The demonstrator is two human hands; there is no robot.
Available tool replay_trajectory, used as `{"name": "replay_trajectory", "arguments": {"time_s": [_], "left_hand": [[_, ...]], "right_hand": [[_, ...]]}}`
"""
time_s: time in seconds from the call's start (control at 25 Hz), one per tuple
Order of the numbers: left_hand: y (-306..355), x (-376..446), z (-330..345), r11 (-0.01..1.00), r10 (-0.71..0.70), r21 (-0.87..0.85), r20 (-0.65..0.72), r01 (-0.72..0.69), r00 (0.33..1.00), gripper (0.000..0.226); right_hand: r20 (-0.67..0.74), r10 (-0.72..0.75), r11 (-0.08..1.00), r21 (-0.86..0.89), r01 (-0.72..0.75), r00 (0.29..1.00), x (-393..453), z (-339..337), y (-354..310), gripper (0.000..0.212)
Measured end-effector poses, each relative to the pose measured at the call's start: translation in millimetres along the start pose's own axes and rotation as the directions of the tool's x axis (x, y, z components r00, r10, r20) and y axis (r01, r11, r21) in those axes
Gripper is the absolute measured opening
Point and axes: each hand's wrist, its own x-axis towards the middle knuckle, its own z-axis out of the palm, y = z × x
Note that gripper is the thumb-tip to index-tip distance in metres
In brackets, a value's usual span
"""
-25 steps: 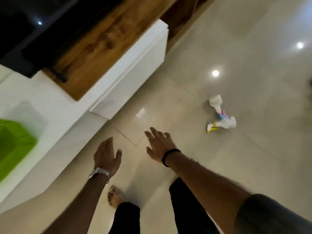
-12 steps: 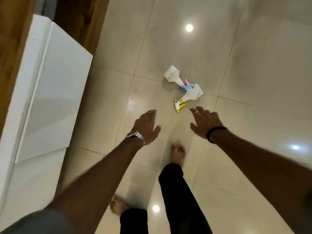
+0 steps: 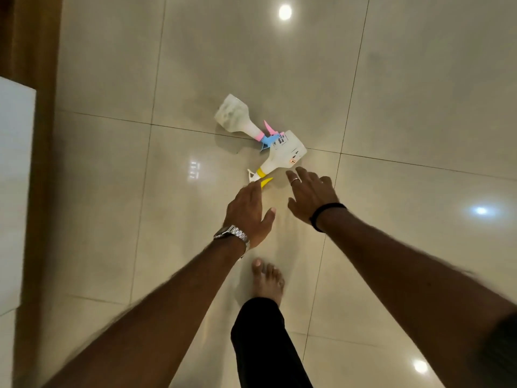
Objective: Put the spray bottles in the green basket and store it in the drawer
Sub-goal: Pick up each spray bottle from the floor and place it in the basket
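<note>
Two white spray bottles lie on their sides on the glossy tiled floor. The farther bottle (image 3: 234, 115) has a pink and blue trigger head. The nearer bottle (image 3: 284, 154) has a yellow and white trigger head and a printed label, and its base touches the other's head. My left hand (image 3: 247, 212), with a metal watch, hovers open just below the yellow trigger. Beside the nearer bottle's base, my right hand (image 3: 312, 193), with a ring and a black wristband, is spread open. Neither hand holds anything. The green basket is out of view.
A white cabinet corner (image 3: 15, 197) and a brown wooden strip (image 3: 33, 51) run along the left edge. My bare foot (image 3: 268, 280) and black trouser leg are below the hands. Ceiling lights reflect on the beige tiles.
The view has swung away from the cabinet and green basket toward the floor. Both hands have come forward and now sit right at the nearer bottle.
</note>
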Motion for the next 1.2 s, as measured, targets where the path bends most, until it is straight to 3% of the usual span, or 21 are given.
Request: {"name": "replay_trajectory", "arguments": {"time_s": [0.12, 0.32, 0.48, 0.6, 0.68, 0.8, 0.88, 1.04, 1.2], "left_hand": [[-22, 22, 24, 0.998, -0.065, -0.024, 0.013, 0.065, 0.998, 0.074], [-52, 40, 55, 0.988, -0.154, -0.001, 0.055, 0.154, 0.987, 0.075], [-55, 49, 67, 0.985, -0.170, -0.016, 0.070, 0.171, 0.983, 0.076], [-50, 57, 67, 0.978, -0.181, -0.096, 0.052, 0.185, 0.982, 0.076], [-42, 62, 69, 0.922, -0.289, -0.243, 0.088, 0.302, 0.953, 0.073], [-29, 60, 75, 0.724, -0.474, -0.463, 0.204, 0.511, 0.856, 0.066], [-23, 47, 73, 0.627, -0.496, -0.546, 0.272, 0.556, 0.825, 0.067], [-17, 13, 41, 0.489, -0.471, -0.705, 0.283, 0.514, 0.836, 0.081], [-22, -27, -36, 0.452, -0.437, -0.788, 0.214, 0.419, 0.874, 0.055]], "right_hand": [[-0.017, -0.056, 0.997, -0.054, 0.055, 0.998, 36, 20, 1, 0.068], [-0.223, -0.244, 0.938, -0.303, 0.171, 0.944, 98, 19, 12, 0.076], [-0.170, -0.180, 0.948, -0.294, 0.124, 0.969, 127, 9, 22, 0.094], [-0.094, -0.054, 0.996, -0.071, 0.048, 0.994, 123, 19, 23, 0.098], [-0.037, 0.106, 0.979, 0.181, -0.097, 0.994, 106, 40, 18, 0.098], [0.137, 0.311, 0.795, 0.505, -0.336, 0.941, 68, 71, -6, 0.097], [0.199, 0.374, 0.616, 0.677, -0.403, 0.906, 37, 81, -28, 0.092], [0.208, 0.336, 0.354, 0.876, -0.327, 0.919, -19, 59, -72, 0.078], [0.191, 0.207, 0.258, 0.935, -0.242, 0.959, -65, 2, -111, 0.078]]}}
